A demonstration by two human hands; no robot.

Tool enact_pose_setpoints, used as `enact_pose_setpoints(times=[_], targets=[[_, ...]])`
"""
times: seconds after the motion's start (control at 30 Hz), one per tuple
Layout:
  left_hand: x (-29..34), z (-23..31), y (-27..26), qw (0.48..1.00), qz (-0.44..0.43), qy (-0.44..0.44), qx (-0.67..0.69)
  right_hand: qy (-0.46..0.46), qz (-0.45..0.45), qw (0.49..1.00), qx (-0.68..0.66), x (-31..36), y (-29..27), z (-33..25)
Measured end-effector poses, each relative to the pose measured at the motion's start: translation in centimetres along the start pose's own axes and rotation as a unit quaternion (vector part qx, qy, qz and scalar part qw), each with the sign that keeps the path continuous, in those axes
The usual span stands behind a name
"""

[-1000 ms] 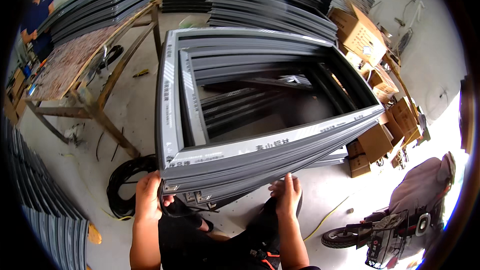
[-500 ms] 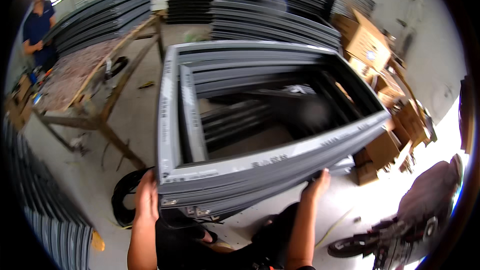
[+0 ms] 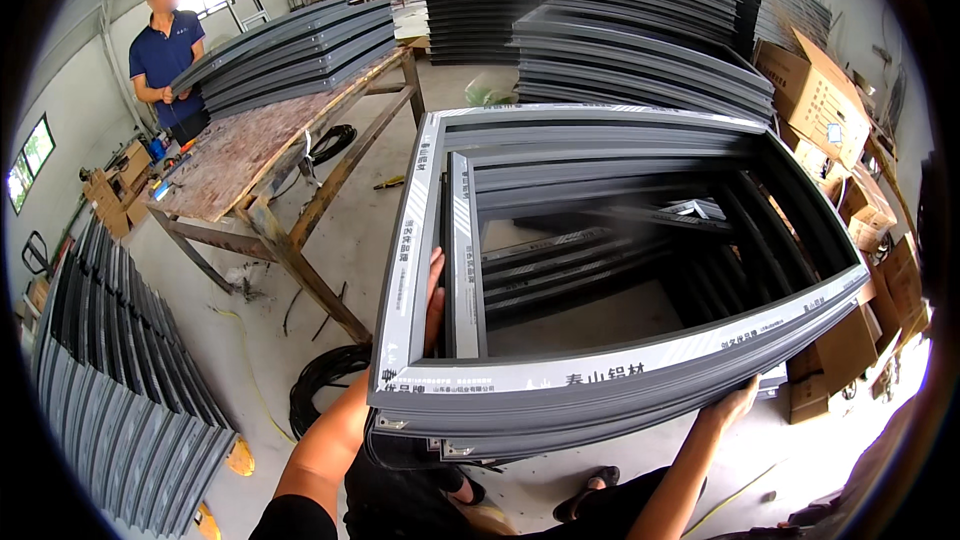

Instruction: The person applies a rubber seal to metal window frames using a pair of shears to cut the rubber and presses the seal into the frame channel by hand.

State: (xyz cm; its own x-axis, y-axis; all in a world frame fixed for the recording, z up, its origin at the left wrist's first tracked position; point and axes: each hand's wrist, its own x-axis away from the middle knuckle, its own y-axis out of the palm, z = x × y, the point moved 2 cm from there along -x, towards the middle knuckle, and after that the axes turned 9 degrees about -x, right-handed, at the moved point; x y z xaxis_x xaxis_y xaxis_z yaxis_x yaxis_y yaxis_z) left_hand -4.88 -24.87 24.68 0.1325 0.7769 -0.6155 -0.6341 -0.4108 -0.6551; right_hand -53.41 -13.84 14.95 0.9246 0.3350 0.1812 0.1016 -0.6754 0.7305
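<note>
The left hand (image 3: pixel 434 302) is reaching up inside the grey window frame (image 3: pixel 610 240), its grip closing around the frame's inner left bar, with the fingers hidden behind that bar and only the thumb edge and palm showing. The left forearm is rising from the lower edge, bent at the elbow and passing under the frame's near rail. The right hand (image 3: pixel 732 407) is pressing up against the underside of the near rail toward its right end; its fingers are curling under the rail, so how tightly that grip is closing cannot be told. The right forearm is slanting up from the lower edge.

The frame is being held tilted in front of the person, near rail low, far rail raised above stacks of grey profiles (image 3: pixel 640 50). To the left, a wooden worktop (image 3: pixel 250 145) is carrying more profiles, and another person (image 3: pixel 165 55) is standing at its far end. Cardboard boxes (image 3: pixel 815 90) are sitting at the right.
</note>
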Motion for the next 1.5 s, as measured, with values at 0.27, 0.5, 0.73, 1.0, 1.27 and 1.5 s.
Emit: enact_pose_setpoints(times=[0.27,0.5,0.73,1.0,1.27,1.5], targets=[[-1.1,1.7,-1.2,0.982,-0.104,0.151,0.044,-0.063,0.011,0.993,0.096,-0.1,-0.3,0.0],[-1.9,1.1,-1.2,0.959,-0.131,0.247,0.035,-0.059,-0.013,0.996,0.067,-1.4,-2.5,1.2],[-2.5,1.6,-1.0,0.960,-0.128,0.248,0.028,-0.068,-0.015,0.993,0.098,1.0,0.5,0.5],[-2.2,2.3,0.3,0.970,-0.099,0.219,0.025,-0.071,-0.045,0.991,0.101,-1.5,3.1,1.5],[-0.7,1.5,2.1,0.977,-0.033,0.204,0.053,-0.089,-0.040,0.987,0.127,-4.0,2.2,2.5],[5.6,-0.7,0.2,0.975,-0.184,-0.027,0.124,-0.095,0.017,0.977,0.189,-3.5,1.6,1.8]])
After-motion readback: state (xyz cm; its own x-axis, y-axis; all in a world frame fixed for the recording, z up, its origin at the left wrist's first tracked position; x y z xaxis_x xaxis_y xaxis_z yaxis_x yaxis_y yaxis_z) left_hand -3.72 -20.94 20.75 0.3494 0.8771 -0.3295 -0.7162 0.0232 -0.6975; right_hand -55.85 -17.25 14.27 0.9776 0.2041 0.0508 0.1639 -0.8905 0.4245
